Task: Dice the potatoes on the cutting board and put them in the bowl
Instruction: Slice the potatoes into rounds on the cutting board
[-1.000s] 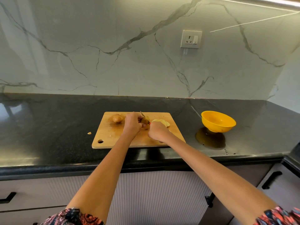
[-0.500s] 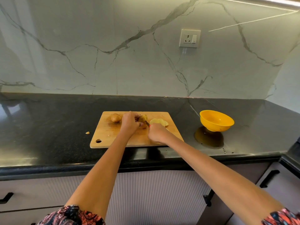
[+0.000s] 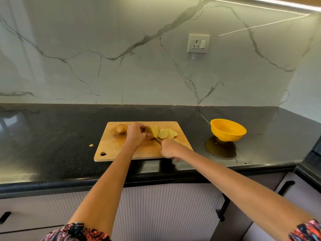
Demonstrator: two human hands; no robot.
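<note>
On the cutting board [image 3: 121,150], the left hand [image 3: 136,136] holds a half-sliced potato [image 3: 151,131]; the right hand [image 3: 169,149] grips a knife [image 3: 157,140].

The cutting board [image 3: 121,150] is matt wood. The table [image 3: 52,136] is glossy black speckled stone. The bowl [image 3: 227,131] looks like smooth yellow plastic.

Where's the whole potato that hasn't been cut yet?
In the head view, the whole potato lies on the cutting board's far left part, just left of the left hand.
</note>
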